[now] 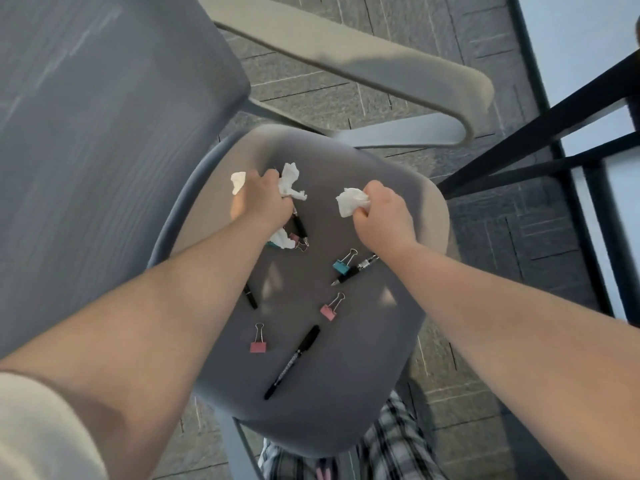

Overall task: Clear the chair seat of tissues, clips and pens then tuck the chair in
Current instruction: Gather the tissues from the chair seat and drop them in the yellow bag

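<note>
The grey chair seat (363, 393) lies below me. My left hand (263, 202) is closed on crumpled white tissues (290, 180) that stick out on both sides of the fist. My right hand (381, 216) grips another crumpled tissue (351, 201). One more tissue (281, 240) rests on the seat under my left wrist, beside a black pen (300, 227) and a small clip. A teal clip (343, 265) and a black-and-silver pen (355, 270) lie under my right wrist. Two pink clips (259, 342) (330, 308), a black marker (292, 362) and a further pen (250, 296) lie nearer to me.
The chair's mesh backrest (104, 140) fills the left. A pale armrest (381, 67) curves over the far side. Black table legs (540, 133) and a pale tabletop edge (588, 46) stand at the right. Grey carpet tiles (502, 271) surround the chair. My plaid trousers (391, 452) show below the seat.
</note>
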`<act>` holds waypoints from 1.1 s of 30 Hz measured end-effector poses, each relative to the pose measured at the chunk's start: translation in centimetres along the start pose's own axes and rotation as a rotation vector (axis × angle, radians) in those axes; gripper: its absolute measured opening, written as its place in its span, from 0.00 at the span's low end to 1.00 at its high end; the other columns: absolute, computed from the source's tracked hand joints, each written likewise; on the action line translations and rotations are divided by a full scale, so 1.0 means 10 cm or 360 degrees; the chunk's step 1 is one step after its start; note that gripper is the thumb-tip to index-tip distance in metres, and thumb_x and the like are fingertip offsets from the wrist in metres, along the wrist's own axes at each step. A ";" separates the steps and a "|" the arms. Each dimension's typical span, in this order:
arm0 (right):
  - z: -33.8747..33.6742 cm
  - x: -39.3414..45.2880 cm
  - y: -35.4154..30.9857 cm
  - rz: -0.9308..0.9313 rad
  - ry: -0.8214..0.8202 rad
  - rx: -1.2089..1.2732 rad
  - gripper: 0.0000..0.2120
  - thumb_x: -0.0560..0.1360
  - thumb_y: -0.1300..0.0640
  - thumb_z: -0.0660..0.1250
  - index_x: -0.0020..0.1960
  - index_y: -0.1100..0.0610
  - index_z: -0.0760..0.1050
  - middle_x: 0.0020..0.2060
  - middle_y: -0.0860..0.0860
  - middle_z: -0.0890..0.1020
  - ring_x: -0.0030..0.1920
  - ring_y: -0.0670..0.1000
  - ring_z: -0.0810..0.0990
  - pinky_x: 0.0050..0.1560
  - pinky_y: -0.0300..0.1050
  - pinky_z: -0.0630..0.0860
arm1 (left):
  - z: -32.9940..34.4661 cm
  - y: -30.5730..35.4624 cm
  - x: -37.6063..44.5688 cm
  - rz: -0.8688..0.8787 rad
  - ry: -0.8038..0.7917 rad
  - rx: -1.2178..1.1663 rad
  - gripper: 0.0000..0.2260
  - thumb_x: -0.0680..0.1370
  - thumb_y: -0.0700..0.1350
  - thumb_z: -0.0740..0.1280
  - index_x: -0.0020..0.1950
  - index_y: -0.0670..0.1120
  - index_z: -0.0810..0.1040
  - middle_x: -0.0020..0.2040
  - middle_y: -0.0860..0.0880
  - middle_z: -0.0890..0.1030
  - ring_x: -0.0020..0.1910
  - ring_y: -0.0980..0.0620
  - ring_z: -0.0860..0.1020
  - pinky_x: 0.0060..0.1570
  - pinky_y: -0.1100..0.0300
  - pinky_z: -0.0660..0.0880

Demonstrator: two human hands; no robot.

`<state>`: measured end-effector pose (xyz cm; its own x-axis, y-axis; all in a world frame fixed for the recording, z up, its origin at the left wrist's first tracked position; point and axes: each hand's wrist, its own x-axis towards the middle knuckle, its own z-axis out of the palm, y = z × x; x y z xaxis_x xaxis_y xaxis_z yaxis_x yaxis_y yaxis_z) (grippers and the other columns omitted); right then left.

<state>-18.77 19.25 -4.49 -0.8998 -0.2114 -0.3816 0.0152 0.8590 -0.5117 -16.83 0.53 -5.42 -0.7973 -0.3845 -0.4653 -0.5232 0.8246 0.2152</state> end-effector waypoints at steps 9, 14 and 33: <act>-0.44 -0.23 -0.10 0.0053 -0.0178 -0.0085 0.01 0.74 0.61 0.55 0.44 0.56 0.65 0.49 0.61 0.77 0.49 0.62 0.74 0.39 0.48 0.65 | -0.40 0.17 -0.43 0.0113 -0.0093 0.0024 0.10 0.74 0.43 0.62 0.54 0.42 0.72 0.57 0.41 0.75 0.52 0.40 0.76 0.42 0.56 0.66; -0.68 -0.55 -0.11 0.0139 -0.0160 -0.0039 0.02 0.75 0.61 0.54 0.45 0.57 0.65 0.48 0.61 0.77 0.45 0.60 0.72 0.39 0.48 0.65 | -0.58 0.46 -0.75 0.0344 -0.0247 0.0149 0.08 0.73 0.43 0.63 0.50 0.43 0.74 0.51 0.43 0.77 0.48 0.40 0.77 0.39 0.57 0.69; -0.65 -3.52 0.91 0.1001 0.0411 0.0316 0.11 0.74 0.61 0.57 0.56 0.57 0.68 0.51 0.57 0.78 0.48 0.58 0.75 0.42 0.48 0.71 | 0.11 1.37 -2.88 0.1475 -0.0480 0.0718 0.09 0.74 0.44 0.63 0.50 0.41 0.72 0.57 0.41 0.71 0.56 0.39 0.74 0.53 0.50 0.73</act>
<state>10.21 37.51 9.29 -0.7687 0.4353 -0.4687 0.6230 0.6755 -0.3944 -0.67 23.40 9.98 -0.6868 0.5373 -0.4895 0.4561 0.8429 0.2854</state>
